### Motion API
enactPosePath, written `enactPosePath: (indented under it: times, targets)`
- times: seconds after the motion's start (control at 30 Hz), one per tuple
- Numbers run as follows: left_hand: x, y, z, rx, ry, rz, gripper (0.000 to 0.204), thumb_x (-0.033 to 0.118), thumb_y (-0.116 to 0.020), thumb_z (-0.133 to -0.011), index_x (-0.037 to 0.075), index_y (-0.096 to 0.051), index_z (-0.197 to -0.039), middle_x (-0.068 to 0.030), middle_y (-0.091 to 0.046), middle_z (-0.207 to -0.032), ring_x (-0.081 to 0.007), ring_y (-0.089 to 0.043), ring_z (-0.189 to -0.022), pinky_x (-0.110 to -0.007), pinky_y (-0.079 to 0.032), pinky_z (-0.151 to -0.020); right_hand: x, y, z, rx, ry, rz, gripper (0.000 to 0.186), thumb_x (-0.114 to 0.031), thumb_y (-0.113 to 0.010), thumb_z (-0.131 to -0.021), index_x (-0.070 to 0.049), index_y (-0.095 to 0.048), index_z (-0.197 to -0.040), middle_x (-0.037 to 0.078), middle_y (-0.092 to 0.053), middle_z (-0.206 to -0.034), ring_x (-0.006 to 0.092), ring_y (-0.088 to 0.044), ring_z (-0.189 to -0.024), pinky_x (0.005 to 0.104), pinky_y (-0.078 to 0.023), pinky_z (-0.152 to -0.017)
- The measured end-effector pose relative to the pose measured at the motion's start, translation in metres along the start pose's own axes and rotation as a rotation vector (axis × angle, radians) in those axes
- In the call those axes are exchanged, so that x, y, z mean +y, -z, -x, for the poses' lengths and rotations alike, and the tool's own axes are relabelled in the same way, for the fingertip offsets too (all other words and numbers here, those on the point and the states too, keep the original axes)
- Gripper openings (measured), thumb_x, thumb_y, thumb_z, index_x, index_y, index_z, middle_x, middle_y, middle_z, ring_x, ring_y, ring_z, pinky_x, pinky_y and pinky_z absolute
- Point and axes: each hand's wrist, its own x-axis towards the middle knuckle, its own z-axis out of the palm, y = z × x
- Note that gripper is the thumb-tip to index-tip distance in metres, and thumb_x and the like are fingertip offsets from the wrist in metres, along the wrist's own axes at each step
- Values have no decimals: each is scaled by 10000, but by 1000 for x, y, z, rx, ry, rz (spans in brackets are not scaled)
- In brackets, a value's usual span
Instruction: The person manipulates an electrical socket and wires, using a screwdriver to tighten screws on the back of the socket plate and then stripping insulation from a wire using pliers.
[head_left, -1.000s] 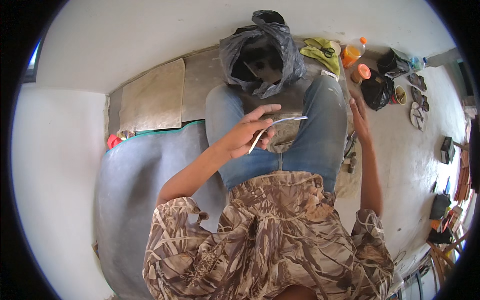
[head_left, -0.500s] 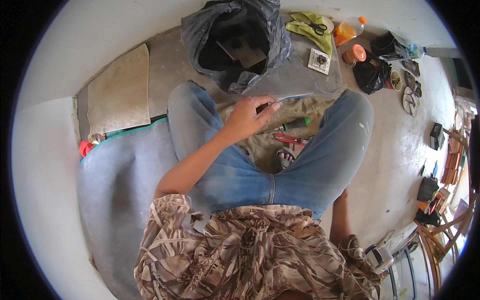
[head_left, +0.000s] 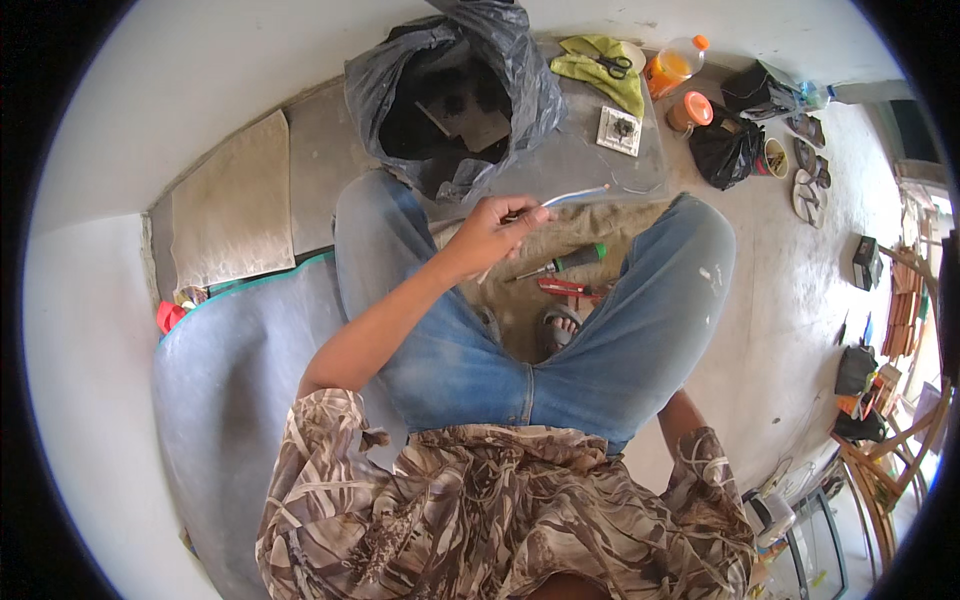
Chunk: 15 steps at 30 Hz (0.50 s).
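A thin white-and-blue cable [head_left: 578, 194] is pinched in the grip of the left hand [head_left: 496, 235], reaching between the denim-clad knees [head_left: 695, 228]; the right hand is hidden, its grip impossible to tell. Below lies a green-and-black screwdriver [head_left: 575, 259]; beyond, a black plastic bag [head_left: 537, 98] and a square white plate [head_left: 611, 136] rest on the grey surface [head_left: 330, 135].

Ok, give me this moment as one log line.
left hand: pinching wire | right hand: hidden | screwdriver, red tool: lying between legs | square white plate: on grey slab | black bag: open
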Motion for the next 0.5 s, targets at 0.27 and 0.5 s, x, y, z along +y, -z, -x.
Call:
enactPosePath:
  times: [0.27,0.5]
  targets:
    - [-7,21,11,-106,222,683,377,209,-465,-984,-60,-543,-1235,51,-432,-755,-11,-382,-585,-156,-286,-428,5,-11,-43,-112,38,88,373,-160,-579,-924,-15,-576,-1268,149,-592,-1224,242,-609,-1045,370,-497,-890]
    - [16,-5,37,-94,138,832,337,176,-510,-988,-56,-558,-1229,19,-506,-776,-54,-459,-623,-181,-389,-506,-4,20,-48,-59,240,210,346,-98,-610,-903,-18,-604,-1240,141,-610,-1185,236,-624,-1001,365,-504,-861]
